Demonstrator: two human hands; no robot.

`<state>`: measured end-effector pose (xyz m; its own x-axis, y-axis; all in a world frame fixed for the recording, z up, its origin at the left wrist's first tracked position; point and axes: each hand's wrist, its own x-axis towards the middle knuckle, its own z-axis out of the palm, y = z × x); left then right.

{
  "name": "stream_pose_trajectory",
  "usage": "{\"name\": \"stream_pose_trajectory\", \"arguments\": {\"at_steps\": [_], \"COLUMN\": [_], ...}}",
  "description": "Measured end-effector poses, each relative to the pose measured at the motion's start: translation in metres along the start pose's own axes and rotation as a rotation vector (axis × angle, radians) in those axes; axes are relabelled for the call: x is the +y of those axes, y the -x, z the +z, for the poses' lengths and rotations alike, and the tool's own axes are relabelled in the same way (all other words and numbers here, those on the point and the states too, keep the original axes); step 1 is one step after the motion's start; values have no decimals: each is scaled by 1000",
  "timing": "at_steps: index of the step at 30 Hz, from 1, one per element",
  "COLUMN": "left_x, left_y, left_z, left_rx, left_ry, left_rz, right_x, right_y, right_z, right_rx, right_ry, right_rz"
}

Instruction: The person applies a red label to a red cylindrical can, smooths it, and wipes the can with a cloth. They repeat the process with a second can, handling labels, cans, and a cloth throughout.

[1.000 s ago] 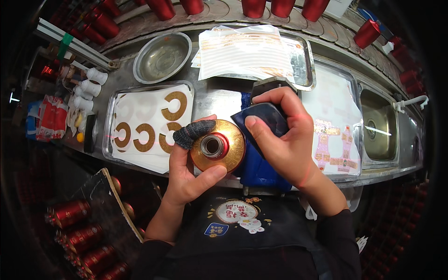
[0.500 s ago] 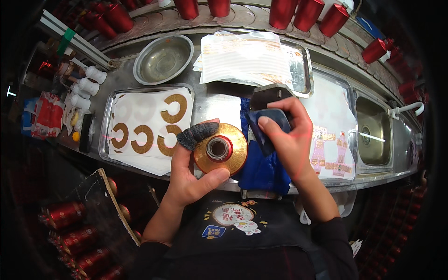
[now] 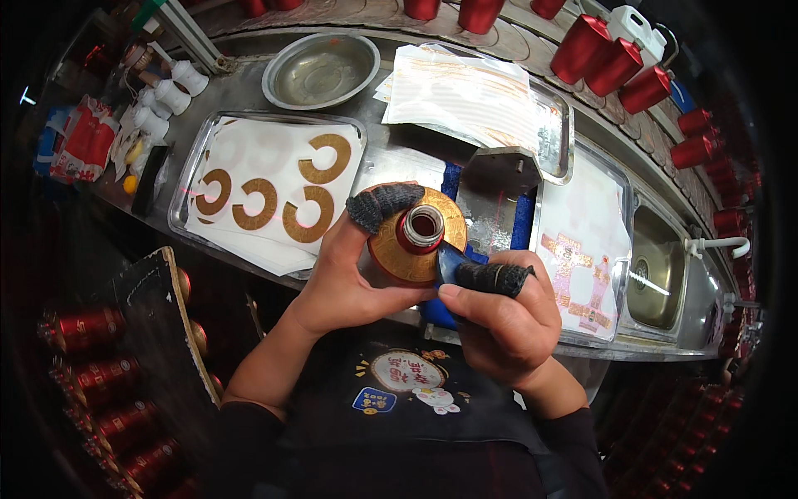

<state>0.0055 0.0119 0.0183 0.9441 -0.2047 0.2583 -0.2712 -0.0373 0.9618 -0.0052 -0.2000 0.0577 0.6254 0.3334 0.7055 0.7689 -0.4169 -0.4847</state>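
Left of the bottle [image 3: 403, 257] lies a tray [image 3: 192, 179] with a basin [image 3: 320, 76] behind; far right, a sink [image 3: 662, 241].

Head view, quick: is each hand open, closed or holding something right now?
Left hand: closed around the gold-shouldered red bottle.
Right hand: closed, holding the dark blue flat piece at the bottle's shoulder.

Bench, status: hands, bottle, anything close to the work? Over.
Left hand gripping gold-shouldered red bottle, mouth uncapped. Right hand pinching flat blue piece at the shoulder's edge, contact unclear. Blue-padded metal stand just beyond the hands.
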Motion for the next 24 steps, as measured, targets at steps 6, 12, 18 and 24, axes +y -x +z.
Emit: {"name": "stream_pose_trajectory", "arguments": {"at_steps": [6, 12, 18, 24], "left_x": [-1, 4, -9, -13], "left_y": [2, 4, 1, 5], "left_z": [9, 8, 30, 43], "left_rx": [72, 73, 242, 327], "left_ry": [-40, -105, -201, -260], "left_rz": [-59, -62, 132, 112], "right_x": [-6, 8, -5, -5], "right_y": [-12, -27, -9, -12], "right_z": [-5, -10, 10, 3], "right_rx": [-116, -82, 7, -40], "right_ry": [-156, -89, -131, -68], "right_rz": [-136, -52, -50, -99]}}
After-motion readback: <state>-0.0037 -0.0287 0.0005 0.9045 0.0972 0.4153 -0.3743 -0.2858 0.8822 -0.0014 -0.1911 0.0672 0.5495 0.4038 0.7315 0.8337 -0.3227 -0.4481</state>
